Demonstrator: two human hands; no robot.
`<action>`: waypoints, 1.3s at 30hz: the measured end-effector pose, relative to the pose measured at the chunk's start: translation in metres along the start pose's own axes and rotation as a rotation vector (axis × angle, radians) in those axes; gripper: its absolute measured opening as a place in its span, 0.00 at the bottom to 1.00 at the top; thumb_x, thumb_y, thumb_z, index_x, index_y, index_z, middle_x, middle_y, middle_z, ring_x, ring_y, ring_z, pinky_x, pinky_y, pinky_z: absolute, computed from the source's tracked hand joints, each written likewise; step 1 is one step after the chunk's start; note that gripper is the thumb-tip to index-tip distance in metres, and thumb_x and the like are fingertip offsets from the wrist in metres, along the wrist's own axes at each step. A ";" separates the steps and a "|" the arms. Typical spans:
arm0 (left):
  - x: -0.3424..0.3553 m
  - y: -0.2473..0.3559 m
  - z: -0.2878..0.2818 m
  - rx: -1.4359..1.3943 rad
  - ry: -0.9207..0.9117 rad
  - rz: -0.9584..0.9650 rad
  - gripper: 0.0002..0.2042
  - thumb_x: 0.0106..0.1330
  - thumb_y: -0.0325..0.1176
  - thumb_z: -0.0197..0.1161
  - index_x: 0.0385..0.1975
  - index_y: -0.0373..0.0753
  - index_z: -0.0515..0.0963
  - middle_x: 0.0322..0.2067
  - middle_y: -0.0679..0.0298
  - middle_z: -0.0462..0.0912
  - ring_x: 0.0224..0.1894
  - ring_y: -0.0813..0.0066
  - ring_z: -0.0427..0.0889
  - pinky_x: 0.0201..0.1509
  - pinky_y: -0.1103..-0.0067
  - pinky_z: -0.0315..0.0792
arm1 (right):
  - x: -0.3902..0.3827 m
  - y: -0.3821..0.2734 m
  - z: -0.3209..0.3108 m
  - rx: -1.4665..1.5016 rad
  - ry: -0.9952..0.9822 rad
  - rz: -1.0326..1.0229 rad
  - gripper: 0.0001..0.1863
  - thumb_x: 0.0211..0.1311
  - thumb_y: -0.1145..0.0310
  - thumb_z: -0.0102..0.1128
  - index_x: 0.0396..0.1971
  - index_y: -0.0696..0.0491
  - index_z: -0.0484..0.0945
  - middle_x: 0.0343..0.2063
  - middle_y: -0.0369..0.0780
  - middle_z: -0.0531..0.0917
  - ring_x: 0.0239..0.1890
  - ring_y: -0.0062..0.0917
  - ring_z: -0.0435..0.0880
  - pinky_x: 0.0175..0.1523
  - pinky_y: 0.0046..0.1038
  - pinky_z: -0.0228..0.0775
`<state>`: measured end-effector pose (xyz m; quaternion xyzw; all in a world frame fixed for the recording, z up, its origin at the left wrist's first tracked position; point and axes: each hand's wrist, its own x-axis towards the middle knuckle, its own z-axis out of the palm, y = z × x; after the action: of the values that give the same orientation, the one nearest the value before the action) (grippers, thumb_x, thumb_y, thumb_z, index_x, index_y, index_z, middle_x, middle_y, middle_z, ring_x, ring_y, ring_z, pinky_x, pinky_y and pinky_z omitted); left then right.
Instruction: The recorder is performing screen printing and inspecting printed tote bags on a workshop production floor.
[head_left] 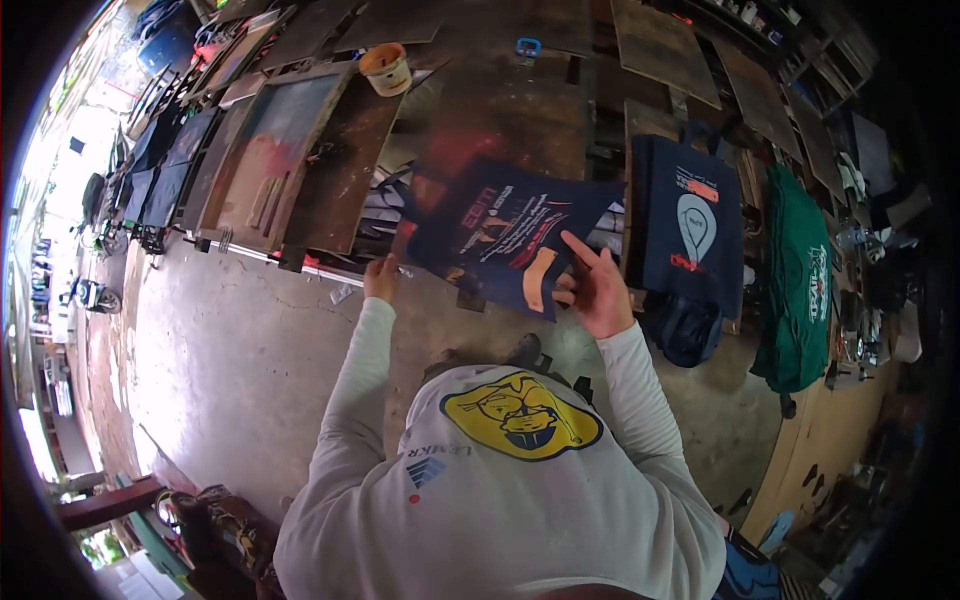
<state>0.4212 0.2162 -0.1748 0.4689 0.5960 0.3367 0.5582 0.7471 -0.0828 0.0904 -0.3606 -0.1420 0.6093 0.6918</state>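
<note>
A dark navy cloth tote bag (pixel 490 235) with red, white and orange print lies tilted before me, its near edge reaching over the worktable's front. My right hand (pixel 603 292) is at the bag's right edge, fingers spread, the index finger stretched over the printed cloth beside an orange patch. Close to the bag's left edge, my left hand (pixel 381 279) has its fingers closed in a pinch. Whatever they hold is too small to make out. A second navy tote bag (pixel 686 215) with a white pin-shaped print lies flat to the right.
Green printed cloth bags (pixel 797 290) hang over the table's edge at far right. Left of me rests a wooden-framed screen (pixel 272 150). A stained bucket (pixel 385 70) and a small blue device (pixel 528 48) stand farther back. Dark boards (pixel 665 45) cover the far side.
</note>
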 end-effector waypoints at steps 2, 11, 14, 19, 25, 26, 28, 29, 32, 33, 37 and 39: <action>-0.007 -0.017 -0.016 -0.308 -0.212 -0.221 0.19 0.66 0.49 0.63 0.38 0.36 0.80 0.30 0.61 0.83 0.32 0.68 0.82 0.37 0.74 0.75 | -0.003 0.011 0.028 0.017 0.030 -0.071 0.43 0.69 0.37 0.43 0.71 0.56 0.56 0.56 0.38 0.70 0.37 0.24 0.71 0.41 0.28 0.66; -0.079 0.063 -0.034 -0.615 -0.626 -0.476 0.23 0.69 0.56 0.54 0.44 0.40 0.77 0.34 0.57 0.83 0.32 0.67 0.79 0.35 0.65 0.77 | -0.011 0.056 0.136 0.024 -0.014 -0.322 0.44 0.70 0.37 0.40 0.71 0.58 0.53 0.56 0.39 0.76 0.42 0.21 0.78 0.43 0.25 0.72; -0.070 0.082 -0.044 -0.613 -0.430 -0.516 0.19 0.68 0.51 0.58 0.44 0.41 0.76 0.35 0.57 0.83 0.30 0.67 0.79 0.37 0.67 0.78 | -0.023 0.073 0.129 -0.068 0.114 -0.364 0.43 0.71 0.37 0.38 0.70 0.58 0.55 0.57 0.38 0.77 0.45 0.20 0.79 0.48 0.24 0.70; -0.026 0.112 -0.071 -0.586 -0.646 -0.453 0.09 0.66 0.38 0.61 0.41 0.43 0.77 0.38 0.64 0.84 0.39 0.67 0.84 0.43 0.66 0.78 | -0.053 0.102 0.108 0.001 0.225 -0.415 0.42 0.70 0.36 0.39 0.67 0.60 0.62 0.45 0.33 0.80 0.38 0.16 0.75 0.45 0.22 0.66; -0.043 0.181 -0.039 -0.606 -0.862 -0.348 0.09 0.66 0.38 0.63 0.41 0.44 0.76 0.39 0.62 0.83 0.44 0.64 0.80 0.49 0.62 0.74 | -0.098 0.118 0.130 0.144 0.567 -0.606 0.44 0.70 0.34 0.39 0.67 0.61 0.61 0.40 0.32 0.79 0.33 0.15 0.72 0.40 0.20 0.67; -0.044 0.188 -0.032 -0.620 -0.899 -0.341 0.09 0.66 0.38 0.63 0.41 0.43 0.76 0.39 0.61 0.82 0.43 0.63 0.80 0.49 0.63 0.74 | -0.104 0.120 0.128 0.178 0.514 -0.646 0.45 0.69 0.34 0.38 0.67 0.61 0.60 0.39 0.32 0.79 0.33 0.15 0.73 0.40 0.19 0.67; -0.042 0.186 -0.017 -0.558 -0.896 -0.319 0.09 0.67 0.35 0.60 0.45 0.43 0.76 0.43 0.62 0.81 0.46 0.62 0.78 0.52 0.62 0.72 | -0.110 0.119 0.140 0.190 0.606 -0.673 0.46 0.69 0.33 0.38 0.68 0.62 0.60 0.38 0.32 0.79 0.31 0.15 0.73 0.38 0.19 0.68; -0.037 0.182 -0.009 -0.513 -0.884 -0.303 0.09 0.67 0.35 0.60 0.44 0.43 0.75 0.43 0.62 0.80 0.47 0.62 0.78 0.52 0.62 0.72 | -0.112 0.118 0.143 0.189 0.620 -0.675 0.46 0.69 0.33 0.38 0.67 0.63 0.59 0.37 0.32 0.79 0.30 0.15 0.73 0.37 0.18 0.68; -0.041 0.181 0.004 -0.530 -0.859 -0.321 0.08 0.66 0.33 0.60 0.43 0.44 0.75 0.44 0.62 0.80 0.47 0.62 0.78 0.52 0.62 0.72 | -0.124 0.116 0.138 0.194 0.606 -0.712 0.47 0.69 0.33 0.38 0.67 0.63 0.59 0.36 0.32 0.79 0.29 0.15 0.72 0.36 0.17 0.67; -0.044 0.182 0.007 -0.590 -0.842 -0.364 0.08 0.66 0.32 0.60 0.43 0.44 0.74 0.45 0.62 0.80 0.46 0.62 0.78 0.52 0.62 0.73 | -0.128 0.115 0.136 0.201 0.584 -0.739 0.47 0.69 0.33 0.38 0.67 0.64 0.59 0.35 0.32 0.79 0.28 0.15 0.72 0.35 0.17 0.67; -0.117 0.219 -0.006 -0.655 -0.880 0.008 0.12 0.64 0.35 0.55 0.45 0.42 0.76 0.43 0.61 0.82 0.48 0.62 0.80 0.55 0.59 0.74 | -0.154 0.102 0.131 0.114 0.599 -0.776 0.47 0.69 0.33 0.39 0.67 0.64 0.59 0.38 0.33 0.80 0.29 0.15 0.74 0.35 0.17 0.67; -0.111 0.216 0.001 -0.758 -0.922 -0.239 0.13 0.64 0.35 0.54 0.46 0.42 0.76 0.46 0.60 0.82 0.52 0.62 0.80 0.57 0.58 0.73 | -0.170 0.097 0.106 0.125 0.426 -0.792 0.46 0.69 0.34 0.38 0.67 0.65 0.59 0.46 0.38 0.81 0.38 0.17 0.78 0.39 0.18 0.69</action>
<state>0.4551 0.1842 0.0640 0.2650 0.1799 0.2226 0.9208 0.5715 -0.2093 0.1407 -0.3535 -0.0865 0.2175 0.9057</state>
